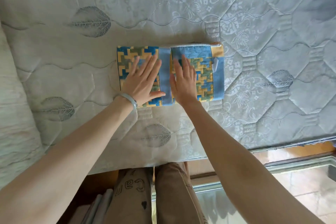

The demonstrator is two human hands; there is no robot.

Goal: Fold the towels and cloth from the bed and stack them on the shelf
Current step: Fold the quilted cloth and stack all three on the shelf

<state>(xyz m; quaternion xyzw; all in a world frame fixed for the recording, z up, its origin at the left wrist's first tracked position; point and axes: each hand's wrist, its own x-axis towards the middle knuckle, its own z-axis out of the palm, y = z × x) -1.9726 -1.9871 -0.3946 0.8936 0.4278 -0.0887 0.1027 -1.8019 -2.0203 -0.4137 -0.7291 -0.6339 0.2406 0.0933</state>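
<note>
A folded towel, patterned in blue, yellow and green with pale blue bands, lies flat on the quilted mattress near its front edge. The left hand, a pale bangle on its wrist, rests flat on the towel's left half with fingers straight and spread, grasping nothing. The right hand lies flat on the right half just beside it, fingers straight too.

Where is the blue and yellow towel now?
Head view, centre: the folded towel lies on the mattress, under the left hand and right hand.
</note>
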